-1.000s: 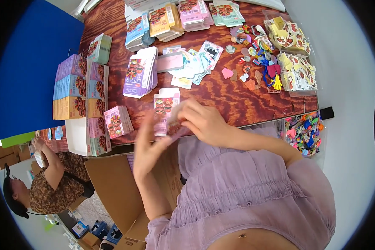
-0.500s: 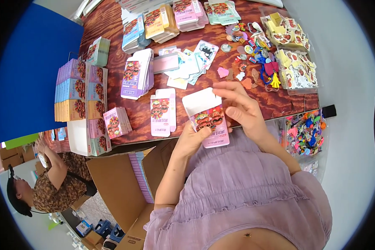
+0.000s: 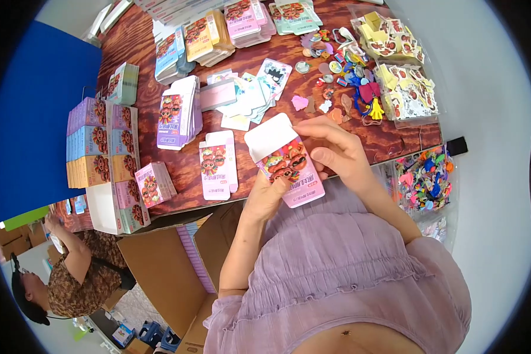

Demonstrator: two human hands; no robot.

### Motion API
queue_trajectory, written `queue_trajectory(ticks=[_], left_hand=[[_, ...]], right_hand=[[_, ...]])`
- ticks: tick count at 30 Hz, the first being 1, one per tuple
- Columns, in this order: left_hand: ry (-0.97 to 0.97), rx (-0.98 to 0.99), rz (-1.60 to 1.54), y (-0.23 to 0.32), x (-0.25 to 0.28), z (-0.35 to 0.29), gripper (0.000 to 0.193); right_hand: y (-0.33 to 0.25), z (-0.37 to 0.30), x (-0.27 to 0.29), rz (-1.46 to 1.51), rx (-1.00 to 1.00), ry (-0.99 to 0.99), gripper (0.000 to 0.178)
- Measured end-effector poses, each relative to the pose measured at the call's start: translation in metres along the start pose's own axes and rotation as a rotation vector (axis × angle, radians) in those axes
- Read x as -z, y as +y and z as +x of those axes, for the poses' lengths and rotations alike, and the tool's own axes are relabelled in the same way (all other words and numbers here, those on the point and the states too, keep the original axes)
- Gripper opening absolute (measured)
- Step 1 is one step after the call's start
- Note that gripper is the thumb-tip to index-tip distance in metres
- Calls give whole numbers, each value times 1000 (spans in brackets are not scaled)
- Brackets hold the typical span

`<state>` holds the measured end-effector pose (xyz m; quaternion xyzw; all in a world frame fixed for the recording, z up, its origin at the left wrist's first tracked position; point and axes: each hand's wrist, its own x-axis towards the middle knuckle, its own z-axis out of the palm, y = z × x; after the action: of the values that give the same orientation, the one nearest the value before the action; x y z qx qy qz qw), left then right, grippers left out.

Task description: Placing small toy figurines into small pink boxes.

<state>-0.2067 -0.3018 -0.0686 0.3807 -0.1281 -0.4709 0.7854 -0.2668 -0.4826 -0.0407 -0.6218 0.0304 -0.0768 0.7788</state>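
Both hands, left hand and right hand, are clamped on a pink cartoon-printed carton, with a flat pink carton at nine o'clock on the surface.

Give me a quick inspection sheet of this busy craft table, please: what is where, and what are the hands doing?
Surface: dark wooden table, crowded.
Job's things: pink carton, white flap open; another flat pink carton lies beside it.
Clutter: stacks of flat cartons, loose cards, small charms, sticker packs.
Hands: left hand holds the carton from below; right hand grips its top edge.
Cables: nothing seen.
Surroundings: open cardboard box below the table, another person lower left, blue panel.
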Motion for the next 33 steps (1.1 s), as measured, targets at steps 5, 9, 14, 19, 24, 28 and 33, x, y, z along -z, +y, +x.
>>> queue_trajectory(ticks=[5,9,14,19,24,28,33], left_hand=[[20,-5,125,2,2,-2,77],[-76,41,58,-16,10,0,69],[383,-363,501,-8,-18,3,41],[334,-347,903,-2,-5,-4,58],[256,-148,788,15,-14,-11,61],[259,-139,808,7,-9,-11,59],[303,-163,455,4,-9,-13,53]], right_hand=[[-4,-6,-2,-16,-50,-9,36],[12,-6,3,-5,-119,57,23],[20,-6,12,-10,-39,221,10],[13,-4,20,-184,7,113,9],[5,-2,29,-207,-63,19,10],[7,-4,24,-229,-68,44,11],[15,-4,24,-164,-84,9,14]])
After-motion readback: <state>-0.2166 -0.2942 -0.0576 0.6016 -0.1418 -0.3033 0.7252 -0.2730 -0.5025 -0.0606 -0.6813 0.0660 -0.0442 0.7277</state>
